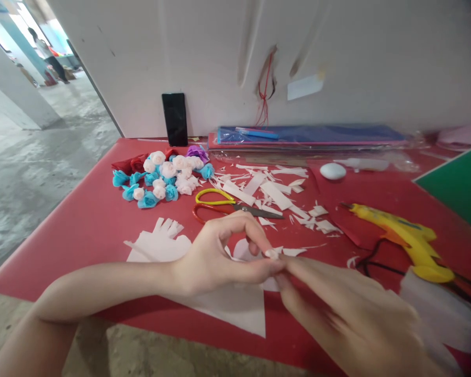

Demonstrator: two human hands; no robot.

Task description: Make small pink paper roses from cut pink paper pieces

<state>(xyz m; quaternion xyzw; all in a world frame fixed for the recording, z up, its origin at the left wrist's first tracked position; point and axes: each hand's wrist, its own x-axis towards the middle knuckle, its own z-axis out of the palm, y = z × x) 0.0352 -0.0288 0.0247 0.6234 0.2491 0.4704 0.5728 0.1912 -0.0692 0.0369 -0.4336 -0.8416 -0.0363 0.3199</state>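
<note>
My left hand [223, 251] is closed in a pinch, thumb against fingertips, around a small white paper piece [272, 254]. Fingertips of my right hand [349, 306], slightly blurred, meet it at the same spot and pinch there too. Most of the piece is hidden by the fingers. Below the hands lies white paper [227, 309] with a fringed far edge. Just beyond my left hand are scissors [255, 210] with one yellow and one red handle loop. White paper scraps [277, 195] are scattered behind them.
Paper flowers [168, 170] in several colours lie at the back left of the red table [82, 209]. A phone [175, 119] leans on the wall. To the right are a yellow glue gun [404, 230] with a dark cord and a white egg-shaped object [333, 171].
</note>
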